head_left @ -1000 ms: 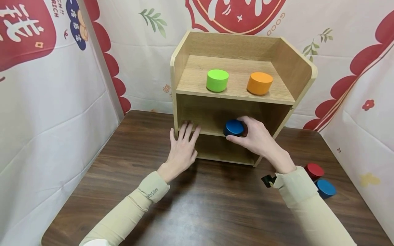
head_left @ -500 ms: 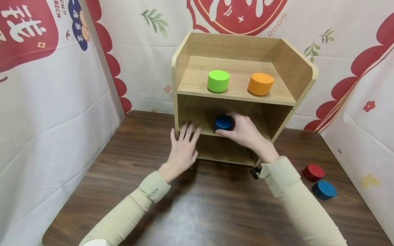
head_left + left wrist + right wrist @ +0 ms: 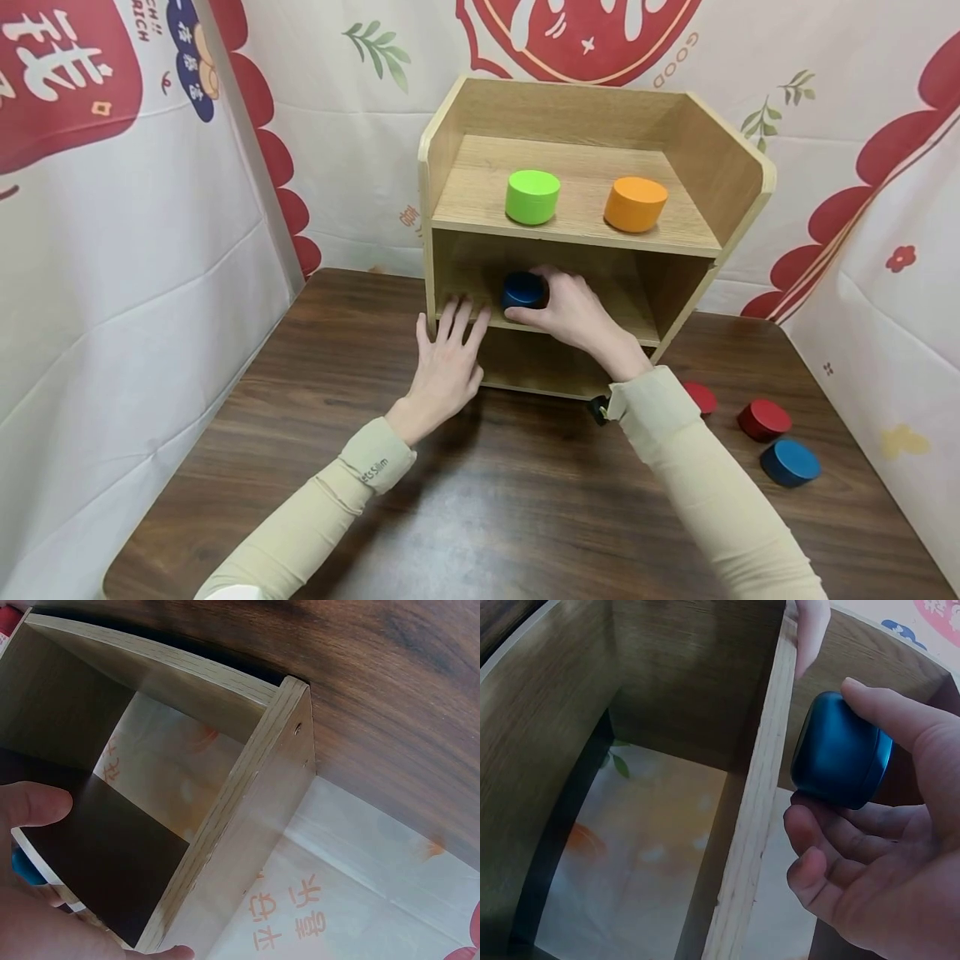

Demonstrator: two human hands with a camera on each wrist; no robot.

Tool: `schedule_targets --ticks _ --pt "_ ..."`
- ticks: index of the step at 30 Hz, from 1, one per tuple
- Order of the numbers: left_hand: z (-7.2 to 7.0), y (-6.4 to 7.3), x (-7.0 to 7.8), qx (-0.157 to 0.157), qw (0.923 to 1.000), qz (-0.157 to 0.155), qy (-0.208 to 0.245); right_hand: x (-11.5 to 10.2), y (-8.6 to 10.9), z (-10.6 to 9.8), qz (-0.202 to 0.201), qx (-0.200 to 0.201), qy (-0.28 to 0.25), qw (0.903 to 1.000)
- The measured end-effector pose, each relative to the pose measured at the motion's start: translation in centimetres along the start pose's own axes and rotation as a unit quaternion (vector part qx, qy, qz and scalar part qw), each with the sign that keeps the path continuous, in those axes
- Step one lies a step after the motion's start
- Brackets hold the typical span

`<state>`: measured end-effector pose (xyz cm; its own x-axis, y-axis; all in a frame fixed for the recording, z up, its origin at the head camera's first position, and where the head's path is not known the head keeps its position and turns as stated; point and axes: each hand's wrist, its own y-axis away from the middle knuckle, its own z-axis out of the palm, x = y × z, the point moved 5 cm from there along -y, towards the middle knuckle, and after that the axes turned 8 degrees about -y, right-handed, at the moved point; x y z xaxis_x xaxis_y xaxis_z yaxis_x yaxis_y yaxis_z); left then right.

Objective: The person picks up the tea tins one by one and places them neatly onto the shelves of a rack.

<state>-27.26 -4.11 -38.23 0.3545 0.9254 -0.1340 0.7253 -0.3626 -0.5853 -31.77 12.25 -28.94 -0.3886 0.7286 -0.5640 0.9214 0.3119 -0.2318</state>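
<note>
A blue round tin (image 3: 522, 290) is at the front of the middle shelf of a small wooden shelf unit (image 3: 573, 239). My right hand (image 3: 573, 310) grips it from the right side, thumb in front and fingers round the far side; the right wrist view shows the same blue tin (image 3: 841, 750) between thumb and fingers. Left of it, my left hand (image 3: 442, 367) rests with spread, straight fingers on the middle shelf's front edge, near the left side panel. In the left wrist view the thumb (image 3: 41, 805) shows before the lower compartment.
A green tin (image 3: 532, 197) and an orange tin (image 3: 635, 204) stand on the top shelf. On the dark wooden table (image 3: 480, 517), right of the unit, are two red tins (image 3: 764, 420) and another blue tin (image 3: 790, 463). Printed cloth hangs behind and at both sides.
My right hand has carried the blue tin leftward along the middle shelf, closer to my left hand. A second red tin has come into view behind the right sleeve. My left hand stays put.
</note>
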Motion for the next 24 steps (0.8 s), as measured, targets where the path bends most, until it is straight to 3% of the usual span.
schedule_targets --ticks 24 --pt "0.20 -0.07 -0.19 0.004 1.0000 0.001 0.003 0.43 -0.24 0.77 0.000 -0.014 0.030 0.9994"
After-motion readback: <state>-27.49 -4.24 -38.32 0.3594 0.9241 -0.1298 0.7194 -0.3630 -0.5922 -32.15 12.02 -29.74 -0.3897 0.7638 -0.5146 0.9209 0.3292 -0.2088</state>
